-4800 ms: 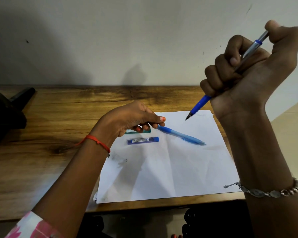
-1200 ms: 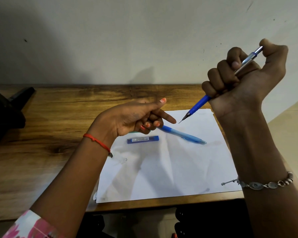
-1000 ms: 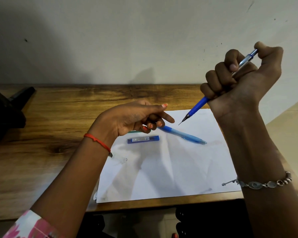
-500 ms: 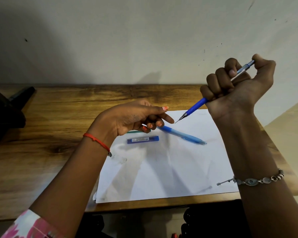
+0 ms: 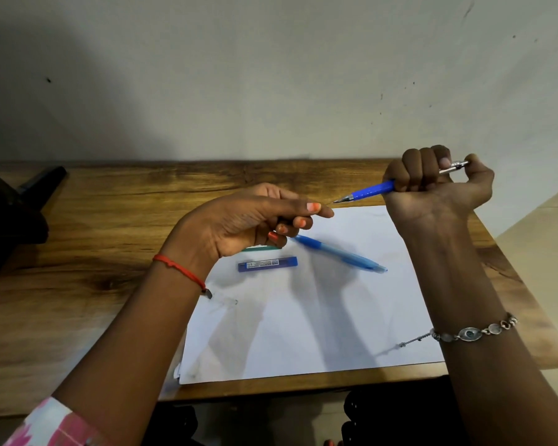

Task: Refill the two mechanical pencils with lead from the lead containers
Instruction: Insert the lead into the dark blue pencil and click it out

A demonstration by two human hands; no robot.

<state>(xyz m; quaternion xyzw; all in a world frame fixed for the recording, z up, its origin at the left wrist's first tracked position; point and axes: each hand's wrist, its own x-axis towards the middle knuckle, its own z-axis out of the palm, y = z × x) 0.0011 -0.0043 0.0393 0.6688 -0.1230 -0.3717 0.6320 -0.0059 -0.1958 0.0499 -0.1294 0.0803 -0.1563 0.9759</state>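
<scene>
- Nearest the viewer, the sheet of white paper (image 5: 303,333) is lying on the wooden surface (image 5: 78,252), carrying the loose items at its far half.
- On the paper, the dark blue lead container (image 5: 267,264) is lying with its long axis running nine to three o'clock, just below the left hand.
- A second, green lead container (image 5: 261,248) is peeking out just beyond it, mostly hidden under the left hand; its axis looks the same.
- The light blue mechanical pencil (image 5: 339,254) is resting on the paper untouched, slanting from ten o'clock down to four o'clock, one end tucked under the left fingers.
- The left hand (image 5: 248,217) is hovering above the containers, thumb and forefinger pinched narrow and pointing toward three o'clock; whether a lead is sitting between them is too fine to tell.
- The right hand (image 5: 432,185) is raised off the surface in a fist, gripping the dark blue mechanical pencil (image 5: 372,190), thumb sitting at its silver cap end.
- That pencil's axis is running from two o'clock down to eight o'clock, its metal tip pointing at the left fingertips (image 5: 313,207) and lying just beside them, at their one o'clock.
- Judging from this, the coming move is turning on that small gap: the pinch and the tip need to be lining up along the pencil's axis, and the left hand is the nearer to close it.
</scene>
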